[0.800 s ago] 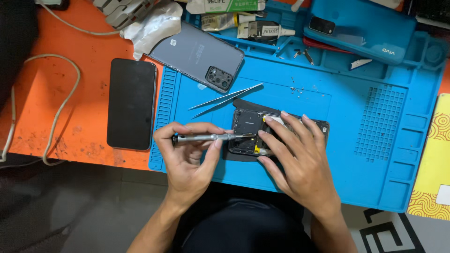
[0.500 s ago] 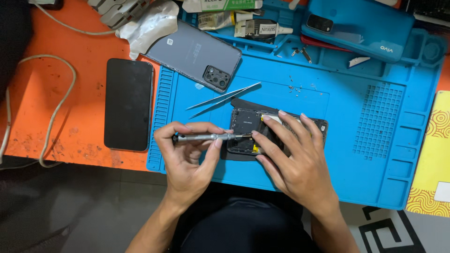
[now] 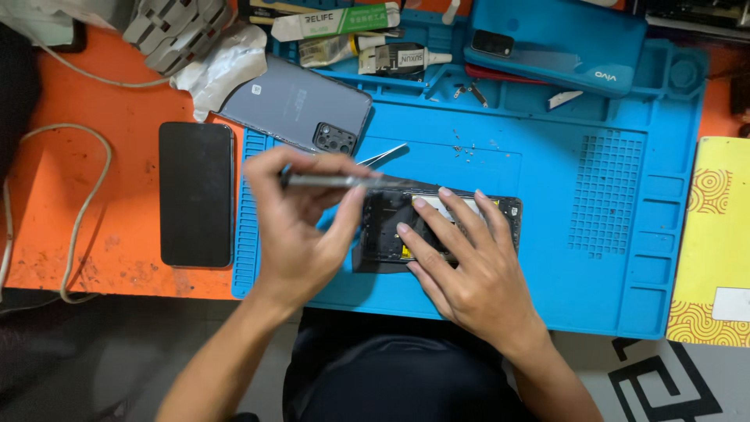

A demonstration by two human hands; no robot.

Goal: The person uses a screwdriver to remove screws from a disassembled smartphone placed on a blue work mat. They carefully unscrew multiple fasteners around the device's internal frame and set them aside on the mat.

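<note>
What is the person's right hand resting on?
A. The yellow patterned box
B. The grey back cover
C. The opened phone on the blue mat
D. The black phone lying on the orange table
C: the right hand lies flat on the opened phone on the blue mat, while the left hand holds a screwdriver.

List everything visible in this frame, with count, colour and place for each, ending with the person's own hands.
Work mat: one, blue, centre and right of desk.
Desk: one, orange, under the mat.
Opened phone: one, black, on the mat.
Screwdriver: one, dark and silver, blurred.
Tweezers: one, metal, above the opened phone.
Grey back cover: one, on the mat's top-left edge.
Black phone: one, on the desk left of the mat.
Blue phone: one, top of mat.
Glue tubes: several, top centre.
Cable: one, whitish, far left.
Yellow pad: one, right edge.
Left hand: holds the screwdriver.
Right hand: presses the opened phone.
</note>
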